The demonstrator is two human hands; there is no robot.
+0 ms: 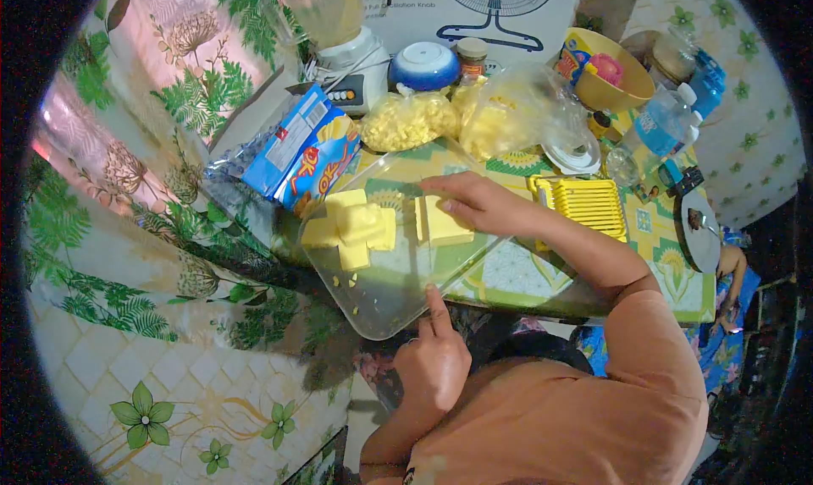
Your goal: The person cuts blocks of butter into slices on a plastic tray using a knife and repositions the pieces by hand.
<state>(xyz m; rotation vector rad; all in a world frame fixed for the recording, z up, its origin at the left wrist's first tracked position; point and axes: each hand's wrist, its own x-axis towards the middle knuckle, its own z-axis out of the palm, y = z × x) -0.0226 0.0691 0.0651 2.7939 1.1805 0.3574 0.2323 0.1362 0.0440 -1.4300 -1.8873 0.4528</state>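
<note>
A clear rectangular tray [385, 307] lies at the near left edge of the table. Inside it, blocks of pale yellow cheese or butter [360, 223] are piled on the left, with crumbs below. My right hand [478, 201] is over another yellow block [449, 225], its fingers bent at the far end. A thin blade-like strip [430, 261] seems to run from those fingers along the block's left part, too faint to name surely. At the tray's near rim, my left hand [436, 358] has one finger stretched to the strip's near end and the others curled.
A yellow slotted slicer [589, 208] lies right of the tray. Behind are a blue snack pack [309, 151], bags of yellow pieces [411, 121], a blender [343, 62], a blue bowl [425, 66], a yellow bowl [631, 79] and a water bottle [660, 125]. A plate [696, 244] sits far right.
</note>
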